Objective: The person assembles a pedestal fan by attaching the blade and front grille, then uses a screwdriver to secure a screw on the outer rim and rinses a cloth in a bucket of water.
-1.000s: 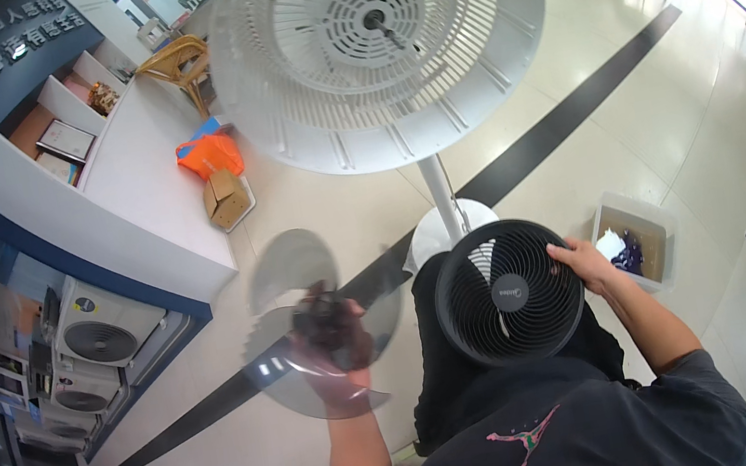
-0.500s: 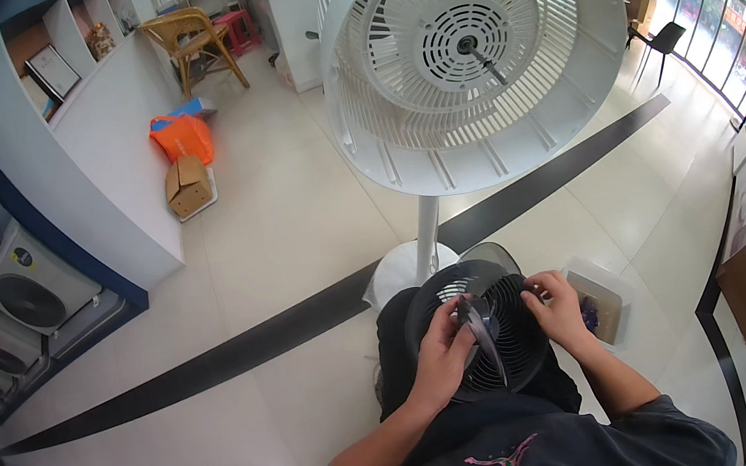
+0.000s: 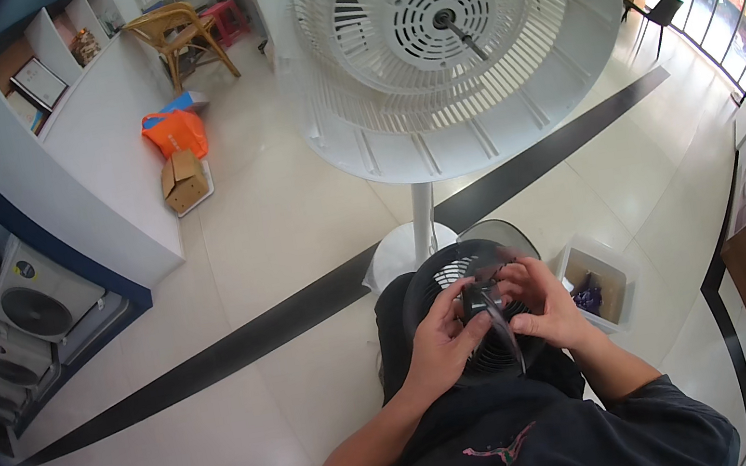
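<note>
A dark see-through fan blade [image 3: 505,337] is held over my lap, its hub turned upward. My left hand [image 3: 448,336] grips the hub from the left, thumb and fingers around it. On the other side, my right hand [image 3: 549,308] has its fingers curled at the hub and the blurred part of the blade. Beneath both hands a round black fan grille [image 3: 420,299] rests on my thighs. Just ahead stands a white pedestal fan [image 3: 466,145], its blade off and its metal shaft [image 3: 465,39] bare. A clear dark-edged piece [image 3: 502,234] shows behind the black grille.
The fan's white round base [image 3: 388,265] sits on the tiled floor before me. To my right is a white bin [image 3: 620,282] with a purple item inside. A cardboard box [image 3: 186,182] and orange bag [image 3: 182,134] lie left; outdoor units [image 3: 41,295] line the far left.
My right hand has moved left from the blade's outer edge to its hub. The blade has turned in my hands, and the view has shifted slightly.
</note>
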{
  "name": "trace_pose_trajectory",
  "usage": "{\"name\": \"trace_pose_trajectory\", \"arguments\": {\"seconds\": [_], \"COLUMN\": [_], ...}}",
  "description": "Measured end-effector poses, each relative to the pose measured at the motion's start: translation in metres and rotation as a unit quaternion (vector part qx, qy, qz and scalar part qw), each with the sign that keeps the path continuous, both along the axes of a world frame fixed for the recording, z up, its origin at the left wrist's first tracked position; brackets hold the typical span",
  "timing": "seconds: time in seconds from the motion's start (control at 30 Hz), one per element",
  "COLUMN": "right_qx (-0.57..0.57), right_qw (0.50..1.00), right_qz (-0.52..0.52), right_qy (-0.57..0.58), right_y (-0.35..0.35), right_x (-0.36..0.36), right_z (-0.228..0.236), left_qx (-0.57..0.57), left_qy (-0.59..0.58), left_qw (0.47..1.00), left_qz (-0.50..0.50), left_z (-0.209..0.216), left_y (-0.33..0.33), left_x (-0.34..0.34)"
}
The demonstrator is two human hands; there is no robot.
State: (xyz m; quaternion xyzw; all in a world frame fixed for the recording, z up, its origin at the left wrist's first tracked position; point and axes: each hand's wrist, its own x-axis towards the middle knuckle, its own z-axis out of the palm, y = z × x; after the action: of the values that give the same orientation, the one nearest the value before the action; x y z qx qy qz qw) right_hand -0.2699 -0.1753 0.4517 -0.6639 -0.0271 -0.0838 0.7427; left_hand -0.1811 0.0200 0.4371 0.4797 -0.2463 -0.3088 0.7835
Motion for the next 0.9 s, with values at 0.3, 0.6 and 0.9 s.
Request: {"name": "trace_pose_trajectory", "arguments": {"seconds": [0.3, 0.6, 0.9], "right_qx": [0.134, 0.074, 0.068], "right_qw": [0.989, 0.988, 0.975], "right_qz": [0.055, -0.061, -0.146], "right_qy": [0.039, -0.117, -0.154], "right_y": [-0.007, 0.010, 0.018], "right_x": [0.001, 0.001, 0.026], "right_z": [0.020, 0.066, 0.075], "left_qx": [0.124, 0.022, 0.048], "left_qy": [-0.209, -0.301, -0.289], "left_qw": [0.968, 0.944, 0.928], "left_qz": [0.056, 0.137, 0.232], "left_z": [0.033, 0.063, 0.059], "left_y": [0.001, 0.021, 0.042], "left_x": [-0.007, 0.006, 0.011]}}
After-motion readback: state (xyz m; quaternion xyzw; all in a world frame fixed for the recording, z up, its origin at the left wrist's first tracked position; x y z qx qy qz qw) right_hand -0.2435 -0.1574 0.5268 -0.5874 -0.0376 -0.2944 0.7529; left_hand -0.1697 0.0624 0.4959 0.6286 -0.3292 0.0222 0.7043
